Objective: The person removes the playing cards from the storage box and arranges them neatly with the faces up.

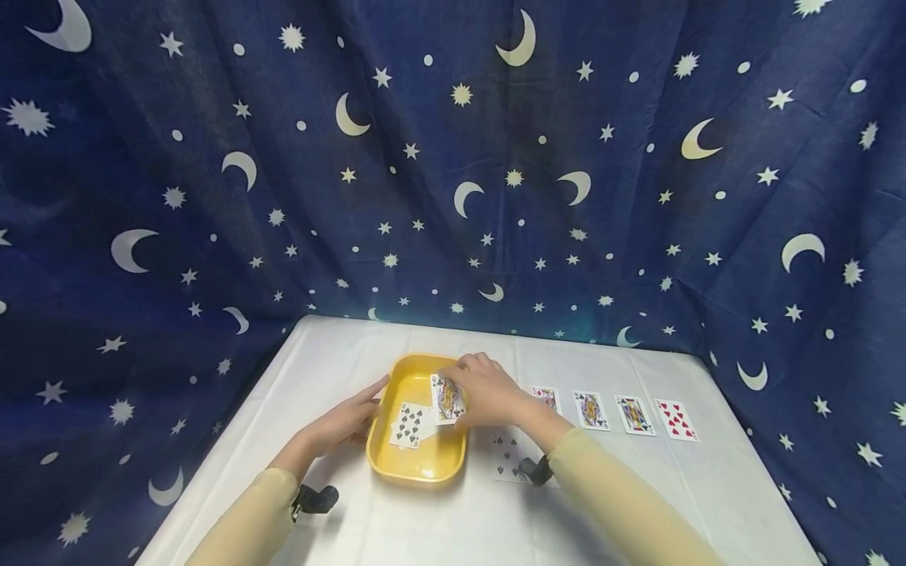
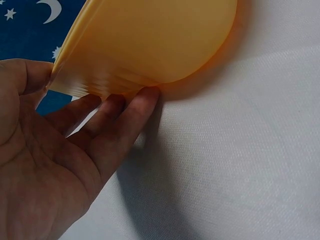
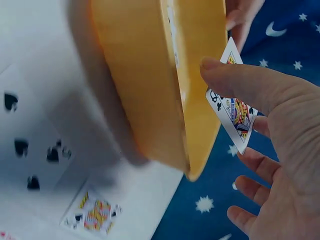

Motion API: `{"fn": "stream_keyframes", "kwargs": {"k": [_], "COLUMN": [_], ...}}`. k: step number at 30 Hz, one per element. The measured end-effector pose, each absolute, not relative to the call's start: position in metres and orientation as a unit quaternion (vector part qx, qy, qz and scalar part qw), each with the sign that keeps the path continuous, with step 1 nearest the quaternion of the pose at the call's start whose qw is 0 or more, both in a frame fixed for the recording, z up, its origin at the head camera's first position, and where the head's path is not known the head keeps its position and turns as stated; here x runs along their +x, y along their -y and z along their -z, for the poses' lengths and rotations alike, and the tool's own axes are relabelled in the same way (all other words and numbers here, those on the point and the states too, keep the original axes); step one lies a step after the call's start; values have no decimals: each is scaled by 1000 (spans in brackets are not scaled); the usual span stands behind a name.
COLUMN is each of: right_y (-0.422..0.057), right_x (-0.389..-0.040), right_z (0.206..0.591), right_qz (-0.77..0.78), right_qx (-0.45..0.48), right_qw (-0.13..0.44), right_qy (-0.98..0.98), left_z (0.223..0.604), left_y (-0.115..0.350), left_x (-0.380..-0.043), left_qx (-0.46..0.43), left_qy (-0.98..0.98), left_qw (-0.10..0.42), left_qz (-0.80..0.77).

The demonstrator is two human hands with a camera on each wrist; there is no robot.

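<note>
My right hand pinches a queen of clubs between thumb and fingers. In the head view this card hangs over the right part of a yellow plastic tub. Inside the tub lies a spade number card on other white cards, partly covered in this view by the held queen. At the tub's left side is my left hand. Its fairly straight fingers touch the outer wall, with one fingertip up at the rim.
To the right lie a red-marked face card, two more face cards and a hearts number card in a row. A spade card lies near my right wrist, partly hidden by it. A dark starry curtain rises behind the white table.
</note>
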State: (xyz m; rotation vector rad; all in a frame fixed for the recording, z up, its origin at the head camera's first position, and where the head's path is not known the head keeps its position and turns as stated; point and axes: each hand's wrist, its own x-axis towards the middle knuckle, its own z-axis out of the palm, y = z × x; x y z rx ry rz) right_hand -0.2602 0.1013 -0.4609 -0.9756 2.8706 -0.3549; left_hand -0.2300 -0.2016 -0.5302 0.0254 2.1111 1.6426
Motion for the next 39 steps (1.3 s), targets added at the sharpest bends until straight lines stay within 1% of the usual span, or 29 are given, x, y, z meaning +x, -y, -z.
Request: {"fn": "stream_keyframes", "kwargs": {"k": [9,14,23,30,39], "right_y": [-150,-184,-240,-267,-309], "right_x": [-254,-249,-242,-230,-212], "right_z": [445,445,457,465,492], "right_qz": [123,121,118,133,133], "right_qx": [-280,-259,-250,-236,-221], "right_qw": [35,37,21,36,40], "right_qy": [-951,-958,-961,-962,-965], "left_z": [531,532,529,533,534], "left_y": [201,200,201,204,203], "left_x": [-230,-230,-229,-231,-233], "left_qx": [4,2,10,11,8], "left_qy": [-771,-771,-767,-767,-766], "left_qw": [229,230,232,237,233], "left_qz": [-594,-594,-598,-596,-599]}}
